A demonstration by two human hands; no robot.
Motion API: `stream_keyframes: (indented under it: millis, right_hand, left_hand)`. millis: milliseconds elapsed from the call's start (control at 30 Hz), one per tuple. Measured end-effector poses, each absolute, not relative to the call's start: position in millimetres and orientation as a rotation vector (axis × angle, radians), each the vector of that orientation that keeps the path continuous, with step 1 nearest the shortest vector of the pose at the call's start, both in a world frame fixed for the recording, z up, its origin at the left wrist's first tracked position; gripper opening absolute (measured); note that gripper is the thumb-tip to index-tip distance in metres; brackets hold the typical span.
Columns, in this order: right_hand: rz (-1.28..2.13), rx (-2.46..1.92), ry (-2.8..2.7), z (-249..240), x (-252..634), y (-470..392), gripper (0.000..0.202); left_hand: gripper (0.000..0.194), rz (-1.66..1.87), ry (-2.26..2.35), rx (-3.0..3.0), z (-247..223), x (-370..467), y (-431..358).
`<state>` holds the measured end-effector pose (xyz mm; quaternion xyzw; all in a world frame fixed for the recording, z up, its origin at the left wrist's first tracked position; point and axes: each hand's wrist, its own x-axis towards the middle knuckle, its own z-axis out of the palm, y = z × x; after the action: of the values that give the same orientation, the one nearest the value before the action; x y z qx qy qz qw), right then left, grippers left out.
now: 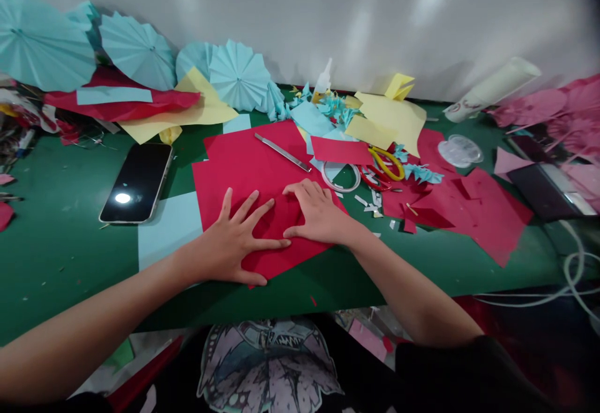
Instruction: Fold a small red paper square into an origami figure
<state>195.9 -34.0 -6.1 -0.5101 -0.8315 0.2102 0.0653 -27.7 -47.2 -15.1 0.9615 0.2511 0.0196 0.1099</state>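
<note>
My left hand (225, 238) lies on a sheet of red paper (244, 154), its fingers spread wide and nothing in them. To its right, my right hand (319, 216) rests on the same paper with curved fingers; a gap shows between thumb and forefinger. Several red sheets seem stacked here, over a light blue sheet (169, 225) at the left. A slim silver metal tool (282, 152) lies across the red paper above my hands. Beyond my right hand are a white ring-shaped roll of tape (328, 180), yellow-handled scissors (388, 163) and red-handled scissors (375, 182).
A phone (138, 183) lies left of the paper. Folded blue paper fans (238, 79) line the wall. A glue bottle (323, 79), blue scraps (342, 110) and yellow paper (398, 116) sit at the back. Red offcuts (487, 213) and a black object (548, 191) are rightward.
</note>
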Motion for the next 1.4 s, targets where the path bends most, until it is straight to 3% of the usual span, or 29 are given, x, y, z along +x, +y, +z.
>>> stream_keyframes:
  millis: [633, 833, 1400]
  right_hand:
    - [0.546, -1.534, -2.193, -15.7, 214.5, -7.6, 0.014]
    - [0.635, -1.446, -2.366, -9.7, 199.8, -20.1, 0.046]
    - [0.35, -1.652, -2.152, -31.1, 190.6, 9.3, 0.013]
  left_hand:
    - [0.066, 0.097, 0.741, 2.835, -15.9, -27.8, -47.5]
    - [0.065, 0.113, 0.735, 2.844, -18.9, -29.2, -47.7]
    - [0.067, 0.076, 0.728, 2.801, -19.7, -28.7, -46.7]
